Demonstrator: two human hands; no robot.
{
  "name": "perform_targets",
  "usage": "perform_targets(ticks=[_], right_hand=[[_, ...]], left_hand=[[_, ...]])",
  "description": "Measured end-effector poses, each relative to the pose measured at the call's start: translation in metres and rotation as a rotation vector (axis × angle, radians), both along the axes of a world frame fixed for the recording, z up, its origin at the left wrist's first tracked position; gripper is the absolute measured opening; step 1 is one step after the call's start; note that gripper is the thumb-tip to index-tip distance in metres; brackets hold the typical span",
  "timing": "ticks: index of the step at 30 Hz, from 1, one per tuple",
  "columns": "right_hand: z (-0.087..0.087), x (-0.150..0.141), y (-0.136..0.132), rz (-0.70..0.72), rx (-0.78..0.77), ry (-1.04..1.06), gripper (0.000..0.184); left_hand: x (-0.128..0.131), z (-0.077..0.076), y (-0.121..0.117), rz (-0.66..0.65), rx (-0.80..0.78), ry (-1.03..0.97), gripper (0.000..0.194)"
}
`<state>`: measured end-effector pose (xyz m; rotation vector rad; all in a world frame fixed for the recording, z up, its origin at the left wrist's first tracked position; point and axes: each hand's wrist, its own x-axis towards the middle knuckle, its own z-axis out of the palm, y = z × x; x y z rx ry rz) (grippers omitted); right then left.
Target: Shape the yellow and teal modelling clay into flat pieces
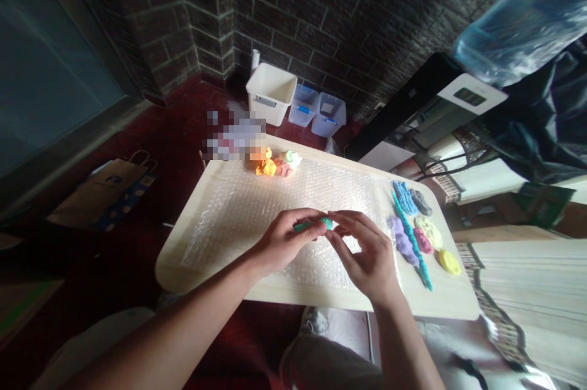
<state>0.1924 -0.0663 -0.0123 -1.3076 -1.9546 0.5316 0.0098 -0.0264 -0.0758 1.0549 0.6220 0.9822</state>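
Observation:
My left hand (287, 238) is closed around a small piece of green modelling clay (326, 223), whose rounded end sticks out past the thumb. At that end, the fingertips and thumb of my right hand (369, 249) pinch the clay. Both hands are above a sheet of bubble wrap (238, 213) on a pale wooden table (183, 255). To the right of my right hand lies a long twisted teal clay strip (415, 243). Around it are lumps of purple clay (405, 246), pink clay (422, 241), pale yellow clay (428, 231), yellow clay (448, 262), blue clay (404, 197) and grey clay (419, 202).
Orange clay (266, 167), salmon clay (284, 167) and whitish-green clay (292, 158) sit at the table's far left. Beyond stand a white bin (270, 87) and two clear boxes (328, 115). A paper bag (101, 191) is on the floor at left.

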Motion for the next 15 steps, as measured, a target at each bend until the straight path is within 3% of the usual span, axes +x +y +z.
perform_targets(ticks=[5, 9, 15], right_hand=[[-0.008, 0.000, 0.000, -0.016, 0.089, -0.054, 0.034], [-0.010, -0.003, -0.002, -0.030, 0.199, -0.084, 0.041], [-0.013, -0.006, -0.002, -0.032, 0.099, 0.018, 0.033]], left_hand=[[0.000, 0.000, 0.001, -0.051, -0.082, -0.073, 0.031], [0.001, -0.002, 0.000, -0.011, -0.144, -0.124, 0.033], [0.001, -0.003, 0.000, 0.014, -0.194, -0.183, 0.026]])
